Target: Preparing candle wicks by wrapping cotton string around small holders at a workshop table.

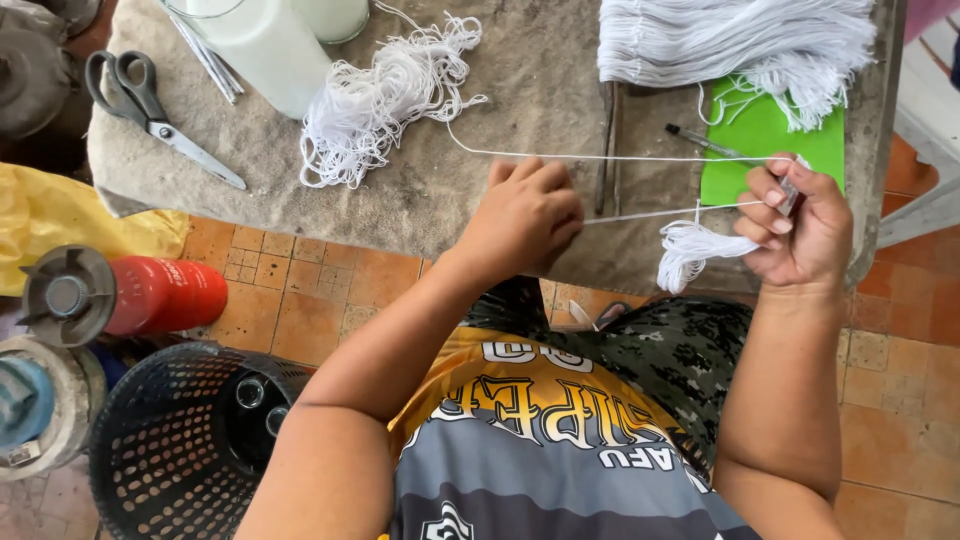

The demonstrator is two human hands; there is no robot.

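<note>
My left hand rests on the grey table near its front edge, fingers closed on a taut white string. That string runs right to my right hand, which pinches it against a small flat piece and holds a small bundle of white string loops hanging below. A second strand stretches from a loose heap of white string across to the right hand.
Grey-handled scissors lie at the table's left. A white cylinder, a large hank of white string, a green sheet and a pen lie farther back. A black basket and a red canister stand on the tiled floor.
</note>
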